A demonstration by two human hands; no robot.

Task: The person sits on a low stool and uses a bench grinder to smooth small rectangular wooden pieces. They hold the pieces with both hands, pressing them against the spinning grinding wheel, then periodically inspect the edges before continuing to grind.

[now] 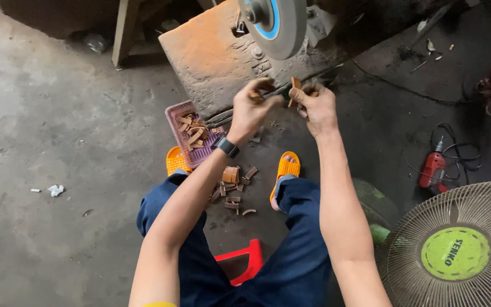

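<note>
My left hand (255, 105) and my right hand (313, 102) are raised together below a grey grinding wheel (274, 21) with a blue hub. Between them they hold a thin dark rod or tool (277, 92). My right hand also pinches a small brown wooden piece (295, 84) at its fingertips. My left hand grips another small brown piece at the rod's near end. A black watch (226, 146) sits on my left wrist. Several more brown pieces (234, 185) lie on the floor between my feet.
A pink basket (173, 113) with several brown pieces stands left of my left hand. The wheel's rusty metal base (211, 54) is ahead. A red drill (433, 169) with cable lies at right, a fan (456, 250) at bottom right, a red stool (245, 258) under me.
</note>
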